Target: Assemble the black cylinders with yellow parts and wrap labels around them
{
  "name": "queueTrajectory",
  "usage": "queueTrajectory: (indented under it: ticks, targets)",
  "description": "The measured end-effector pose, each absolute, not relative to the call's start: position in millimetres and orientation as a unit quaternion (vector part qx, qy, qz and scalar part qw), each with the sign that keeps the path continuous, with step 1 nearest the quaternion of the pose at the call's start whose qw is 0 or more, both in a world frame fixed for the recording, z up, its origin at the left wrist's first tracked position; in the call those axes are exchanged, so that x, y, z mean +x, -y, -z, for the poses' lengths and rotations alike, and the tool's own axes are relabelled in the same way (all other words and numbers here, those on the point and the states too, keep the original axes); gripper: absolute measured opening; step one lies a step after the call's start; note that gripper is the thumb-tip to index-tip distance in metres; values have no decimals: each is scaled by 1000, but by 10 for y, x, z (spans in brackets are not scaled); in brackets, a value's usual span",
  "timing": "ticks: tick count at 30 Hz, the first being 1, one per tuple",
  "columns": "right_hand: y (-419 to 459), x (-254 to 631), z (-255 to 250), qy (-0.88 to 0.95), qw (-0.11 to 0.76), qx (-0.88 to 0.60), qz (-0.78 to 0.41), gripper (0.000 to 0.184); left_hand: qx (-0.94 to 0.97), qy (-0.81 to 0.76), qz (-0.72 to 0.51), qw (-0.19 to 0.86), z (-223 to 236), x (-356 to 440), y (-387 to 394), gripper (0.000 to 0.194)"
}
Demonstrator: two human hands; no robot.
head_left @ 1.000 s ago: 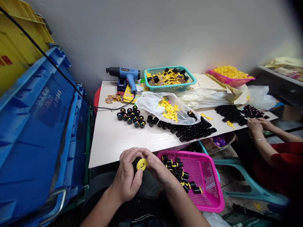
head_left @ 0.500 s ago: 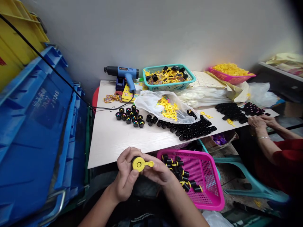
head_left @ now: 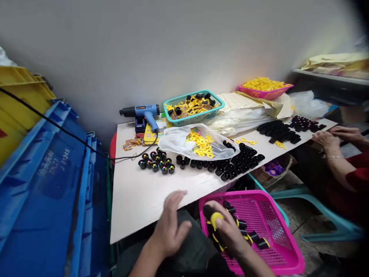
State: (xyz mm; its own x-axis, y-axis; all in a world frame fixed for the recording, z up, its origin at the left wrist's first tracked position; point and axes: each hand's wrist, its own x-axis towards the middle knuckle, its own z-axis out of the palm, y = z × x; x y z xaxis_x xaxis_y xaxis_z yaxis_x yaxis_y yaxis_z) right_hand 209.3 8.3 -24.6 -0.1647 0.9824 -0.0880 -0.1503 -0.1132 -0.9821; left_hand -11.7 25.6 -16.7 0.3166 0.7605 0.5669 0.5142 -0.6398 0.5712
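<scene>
My right hand (head_left: 232, 232) is closed around a small black plastic cup with a yellow lid (head_left: 216, 220), slightly blurred, above the left part of the pink basket (head_left: 278, 231). Inside that basket lie several black cups with yellow lids (head_left: 253, 236). My left hand (head_left: 170, 227) holds nothing; its fingers and thumb are apart, in front of the table edge. On the white table (head_left: 135, 200) stand black cups with coloured bits inside (head_left: 155, 163). To their right are rows of other black cups (head_left: 245, 157), beside a clear plastic bag (head_left: 173, 142) of yellow ring-shaped pieces (head_left: 203, 144).
A blue heat gun (head_left: 145, 111) rests at the back left, its cord crossing the table. Behind the bag is a teal basket (head_left: 198, 118) of yellow and black parts. Blue crates (head_left: 43, 184) flank the left side. Another person's hands (head_left: 328, 142) are at the right.
My hands have separated. The right one has carried the lidded cup rightward over the pink basket, while the left has let go and opened. The view has shifted slightly.
</scene>
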Motion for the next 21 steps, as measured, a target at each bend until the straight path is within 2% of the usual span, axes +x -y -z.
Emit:
queueTrajectory:
  ticks: [3, 5, 9, 11, 14, 15, 17, 21]
  targets:
    - [17, 2572, 275, 467, 428, -541, -554, 49, 657, -579, -476, 80, 198, -583, -721, 36]
    - [60, 2855, 268, 494, 386, -596, -501, 46, 566, -688, -439, 120, 234, -935, -1062, 38]
    - [-49, 3136, 143, 598, 198, -671, -391, 39, 551, -719, -390, 167, 307, -1324, -1580, 59]
    - [-271, 3090, -32, 658, 147, -650, -350, 32, 554, -723, -368, 188, 331, -1336, -1715, 67]
    - [-839, 2841, -428, 733, 182, -604, -253, 33, 546, -734, -347, 206, 337, -1270, -1798, 60]
    - [-1072, 2735, -559, 755, 167, -599, -207, 32, 539, -740, -343, 209, 328, -1250, -1801, 54]
    - [-1549, 2527, -746, 763, 59, -634, -110, 31, 519, -757, -339, 208, 290, -1231, -1770, 43]
    - [-2282, 2236, -737, 742, -29, -664, -86, 27, 473, -781, -349, 211, 189, -1251, -1518, 44]
